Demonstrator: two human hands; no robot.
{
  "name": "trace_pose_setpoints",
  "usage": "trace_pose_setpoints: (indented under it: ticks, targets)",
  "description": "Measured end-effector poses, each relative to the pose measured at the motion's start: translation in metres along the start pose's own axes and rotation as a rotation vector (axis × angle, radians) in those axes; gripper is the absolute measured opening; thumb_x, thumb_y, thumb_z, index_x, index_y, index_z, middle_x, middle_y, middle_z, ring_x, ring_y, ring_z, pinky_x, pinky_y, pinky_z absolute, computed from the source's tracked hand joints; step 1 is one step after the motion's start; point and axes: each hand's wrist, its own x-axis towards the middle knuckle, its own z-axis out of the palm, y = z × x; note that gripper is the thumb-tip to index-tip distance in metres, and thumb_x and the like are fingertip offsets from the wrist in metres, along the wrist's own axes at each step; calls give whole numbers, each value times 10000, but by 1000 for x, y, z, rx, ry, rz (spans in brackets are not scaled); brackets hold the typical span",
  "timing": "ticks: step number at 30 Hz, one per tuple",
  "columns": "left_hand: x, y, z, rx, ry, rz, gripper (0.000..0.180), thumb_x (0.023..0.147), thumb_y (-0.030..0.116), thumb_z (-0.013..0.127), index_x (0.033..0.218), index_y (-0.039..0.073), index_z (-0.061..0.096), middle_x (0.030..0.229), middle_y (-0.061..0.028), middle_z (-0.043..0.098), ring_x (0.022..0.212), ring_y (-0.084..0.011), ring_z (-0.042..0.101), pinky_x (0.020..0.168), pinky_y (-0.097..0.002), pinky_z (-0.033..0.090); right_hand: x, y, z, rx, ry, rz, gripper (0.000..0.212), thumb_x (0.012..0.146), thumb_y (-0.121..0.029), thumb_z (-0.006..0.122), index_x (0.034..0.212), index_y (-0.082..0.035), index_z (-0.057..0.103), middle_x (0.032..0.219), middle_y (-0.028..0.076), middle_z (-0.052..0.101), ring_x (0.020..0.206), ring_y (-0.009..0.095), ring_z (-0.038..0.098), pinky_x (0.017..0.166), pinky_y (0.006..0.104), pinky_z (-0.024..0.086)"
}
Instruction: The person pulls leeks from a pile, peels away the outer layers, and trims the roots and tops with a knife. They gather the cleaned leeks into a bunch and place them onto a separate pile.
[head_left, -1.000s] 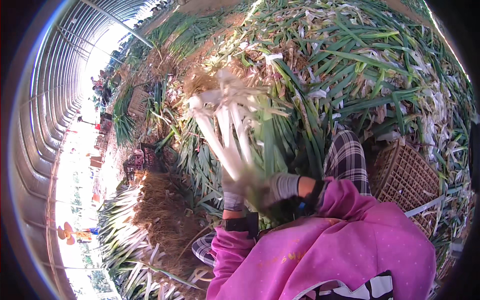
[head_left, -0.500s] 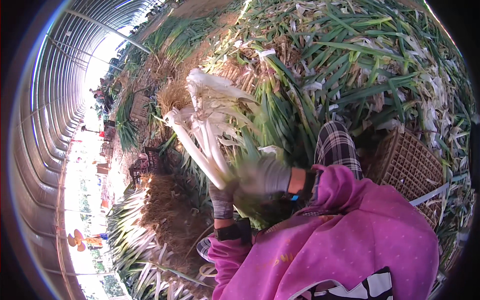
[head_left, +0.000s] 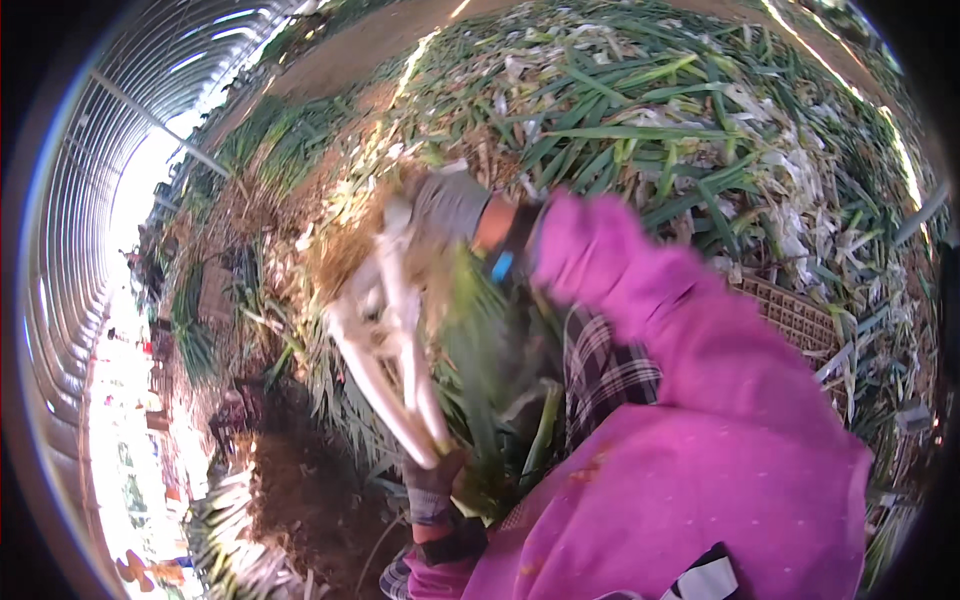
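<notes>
My left hand [head_left: 436,484], in a grey knit glove, is closed around a bundle of long green onions [head_left: 412,355]. Their white stalks slant up to the left, and the green leaves trail down beside my lap. My right hand [head_left: 447,207], gloved as well, is at the upper, root end of the stalks, in front of brown roots. Motion blurs its fingers, so their grip is unclear. Loose pale skins show around the stalk tops.
A heap of green leaves and pale peelings [head_left: 690,130] spreads ahead and to the right. A brown plastic crate [head_left: 790,315] stands to my right. Stacked green onions [head_left: 232,535] lie at lower left, roots inward. A curved-roof shelter [head_left: 70,250] rises at left.
My right hand has moved up and forward from beside my left hand to the root end. The loose pale skins that hung off the stalks have mostly gone from their right side.
</notes>
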Motion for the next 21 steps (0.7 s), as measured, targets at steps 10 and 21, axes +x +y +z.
trace_pose_setpoints:
  ticks: [10, 21]
  targets:
    - [30, -16, 15, -583, -37, -301, 382, 658, -59, 644, 1008, -43, 492, 752, -100, 572, 594, -177, 568, 637, -351, 546, -132, 264, -283, -817, 306, 775, 570, 729, -352, 613, 1227, -129, 447, 1234, 144, 472, 1134, 229, 462, 947, 359, 355]
    - [18, 0, 24, -468, -60, -116, 450, 630, 77, 753, 1007, 0, 520, 781, -77, 598, 651, -179, 582, 627, -319, 520, -45, -48, 32, 1310, -179, -268, 462, 761, -156, 663, 1180, -68, 489, 959, 21, 586, 893, 116, 525, 785, 282, 447]
